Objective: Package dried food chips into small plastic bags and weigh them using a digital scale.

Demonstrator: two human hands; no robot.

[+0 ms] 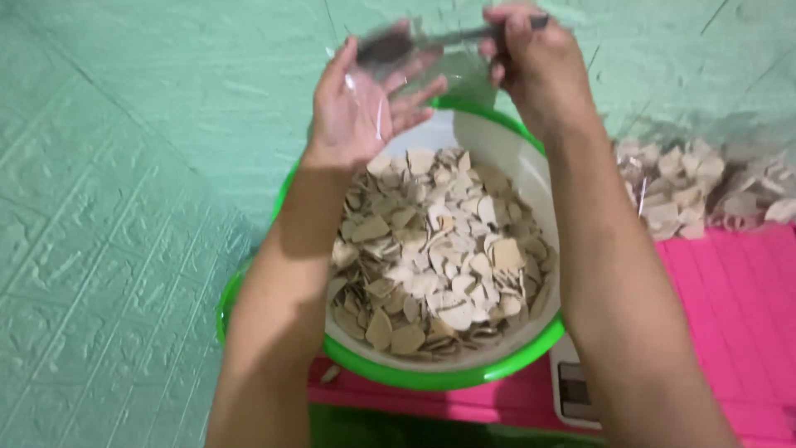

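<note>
Forearms: your two bare forearms come up from the bottom edge of the view, one on each side of the basin, and nearly frame it.

Basin: a round basin with a bright green rim and a white inner wall sits on the pink mat, at the mat's left end — part of the rim hangs over onto the green embossed surface.

Contents: flat pale-tan wooden cut-outs, many heart-shaped, thin and matt, heaped loosely to about half the basin's depth.

Left hand: your left hand is open, palm up, fingers spread, above the basin's far rim; a clear plastic bag lies across the palm and fingers, glossy and crinkled.

Right hand: your right hand is closed in a fist round the handle of a dark spoon-like scoop; the bowl of the scoop is blurred, at the bag's mouth.

Doing it well: keep the bag's mouth held wide by the spread fingers and stay over the basin, so stray pieces drop back in — tip the scoop slowly, since the thin film may fold shut.

Beside: filled clear bags of the same cut-outs lie along the mat's far edge at right; a white scale, partly hidden, peeks from under the basin's near rim.
</note>
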